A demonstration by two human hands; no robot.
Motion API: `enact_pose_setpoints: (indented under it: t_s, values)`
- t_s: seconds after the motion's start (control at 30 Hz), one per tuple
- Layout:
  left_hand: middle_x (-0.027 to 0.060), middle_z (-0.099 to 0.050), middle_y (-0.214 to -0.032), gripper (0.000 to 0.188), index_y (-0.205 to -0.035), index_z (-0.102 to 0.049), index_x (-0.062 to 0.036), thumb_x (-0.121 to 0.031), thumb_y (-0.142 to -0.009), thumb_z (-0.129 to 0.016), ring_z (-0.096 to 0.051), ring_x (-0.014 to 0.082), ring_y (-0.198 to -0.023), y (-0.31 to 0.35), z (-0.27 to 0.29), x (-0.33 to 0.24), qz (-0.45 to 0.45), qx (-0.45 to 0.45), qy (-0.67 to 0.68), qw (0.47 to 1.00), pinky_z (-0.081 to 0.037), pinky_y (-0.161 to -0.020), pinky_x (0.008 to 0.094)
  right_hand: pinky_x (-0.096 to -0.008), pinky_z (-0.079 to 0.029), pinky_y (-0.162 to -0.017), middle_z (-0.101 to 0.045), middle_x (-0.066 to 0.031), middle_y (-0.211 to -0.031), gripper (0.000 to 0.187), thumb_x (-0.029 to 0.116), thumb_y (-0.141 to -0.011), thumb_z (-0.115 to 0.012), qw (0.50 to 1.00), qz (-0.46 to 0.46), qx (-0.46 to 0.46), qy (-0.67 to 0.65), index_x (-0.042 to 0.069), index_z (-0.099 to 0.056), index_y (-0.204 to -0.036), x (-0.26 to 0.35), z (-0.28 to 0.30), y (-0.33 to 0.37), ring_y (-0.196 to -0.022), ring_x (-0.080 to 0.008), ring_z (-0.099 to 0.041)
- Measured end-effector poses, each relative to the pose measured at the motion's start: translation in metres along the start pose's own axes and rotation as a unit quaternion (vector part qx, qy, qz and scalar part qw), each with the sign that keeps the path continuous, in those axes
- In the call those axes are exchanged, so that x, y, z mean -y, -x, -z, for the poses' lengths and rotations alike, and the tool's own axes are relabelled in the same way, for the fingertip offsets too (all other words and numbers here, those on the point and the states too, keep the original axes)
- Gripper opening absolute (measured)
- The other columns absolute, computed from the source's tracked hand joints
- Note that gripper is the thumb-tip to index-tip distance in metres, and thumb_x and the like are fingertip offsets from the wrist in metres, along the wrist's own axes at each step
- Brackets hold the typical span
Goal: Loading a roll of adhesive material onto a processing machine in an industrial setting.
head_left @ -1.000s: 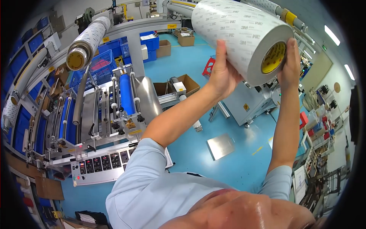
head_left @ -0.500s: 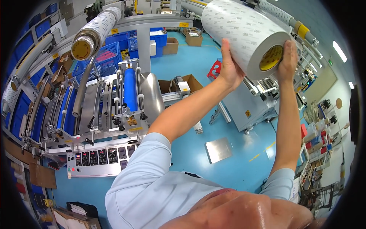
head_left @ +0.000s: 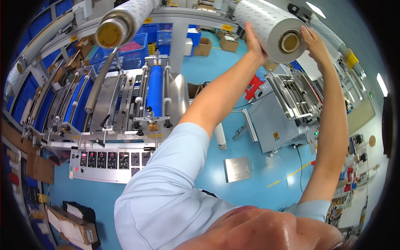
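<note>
A large roll of white printed film [head_left: 259,20] is up at the top right, its grey end face toward me. The round end of a roller shaft [head_left: 290,42] shows inside its core. My left hand [head_left: 256,46] cups the roll's left side and underside, thumb up along it. On the right, my right hand [head_left: 316,46] presses fingers to the rim of the end face. Both arms reach up and forward. Part of each hand is hidden behind the roll.
Another white printed roll [head_left: 132,18] hangs on a shaft at upper left. Below it is a machine with a blue roller [head_left: 155,89] and a control panel [head_left: 109,161]. A grey machine cabinet [head_left: 273,125], a red stool [head_left: 254,86] and a metal plate [head_left: 238,169] stand on the blue floor.
The roll has moved up and away from me, both hands with it. Its core looked hollow with a yellow inside before; now a shaft end fills it. The view has shifted slightly.
</note>
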State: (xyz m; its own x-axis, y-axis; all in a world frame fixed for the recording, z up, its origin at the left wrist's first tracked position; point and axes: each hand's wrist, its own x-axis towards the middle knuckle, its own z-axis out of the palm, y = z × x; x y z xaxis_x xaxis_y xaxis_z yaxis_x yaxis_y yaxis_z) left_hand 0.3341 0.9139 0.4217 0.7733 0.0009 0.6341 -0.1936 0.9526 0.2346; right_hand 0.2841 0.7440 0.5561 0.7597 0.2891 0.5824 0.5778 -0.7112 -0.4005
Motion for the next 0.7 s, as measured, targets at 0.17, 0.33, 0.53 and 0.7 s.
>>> enact_pose_setpoints:
  t_s: [0.17, 0.33, 0.53, 0.7]
  values:
    - [0.0094, -0.048, -0.137, 0.096, -0.14, -0.04, -0.0198, -0.088, -0.075, -0.025, -0.047, 0.0288, -0.124, -0.012, 0.013, -0.015, 0.033, -0.093, -0.026, 0.995, -0.042, -0.096, 0.051, -0.0369, -0.043, -0.078, -0.062, -0.0005, -0.1, 0.066, 0.074, -0.083, -0.047, 0.992, -0.111, 0.059, 0.032, 0.024, -0.056, -0.125, 0.005, -0.009, -0.028, -0.088, -0.0162, -0.055]
    - [0.016, -0.053, -0.109, 0.077, -0.126, -0.044, -0.0129, -0.076, -0.086, -0.028, -0.06, 0.0335, -0.093, 0.037, 0.019, -0.017, 0.095, -0.159, -0.255, 0.949, -0.048, -0.079, 0.0465, -0.0286, -0.046, -0.074, -0.064, -0.0006, -0.096, 0.065, 0.074, -0.083, -0.048, 0.993, -0.112, 0.023, -0.01, 0.022, -0.063, -0.118, -0.011, -0.028, -0.052, -0.086, -0.0134, -0.059]
    - [0.0075, -0.062, -0.085, 0.041, -0.105, -0.047, -0.0073, -0.045, -0.092, -0.056, -0.062, 0.015, -0.064, 0.171, 0.009, 0.021, 0.214, -0.058, -0.385, 0.896, -0.052, -0.056, 0.0262, -0.0289, -0.046, -0.082, -0.067, -0.0062, -0.101, 0.066, 0.067, -0.085, -0.054, 0.999, -0.042, 0.003, -0.02, 0.011, -0.066, -0.119, -0.053, -0.039, -0.097, -0.094, -0.0173, -0.061]
    - [0.0073, -0.063, -0.102, 0.043, -0.125, -0.048, -0.0052, -0.03, -0.092, -0.062, -0.062, 0.0117, -0.085, 0.333, -0.02, 0.004, 0.329, 0.036, -0.423, 0.844, -0.052, -0.075, 0.0293, -0.0364, -0.041, -0.099, -0.059, -0.0089, -0.128, 0.06, 0.063, -0.091, -0.041, 0.992, 0.043, -0.008, 0.118, 0.02, -0.057, -0.131, -0.107, -0.045, -0.15, -0.115, -0.0251, -0.058]
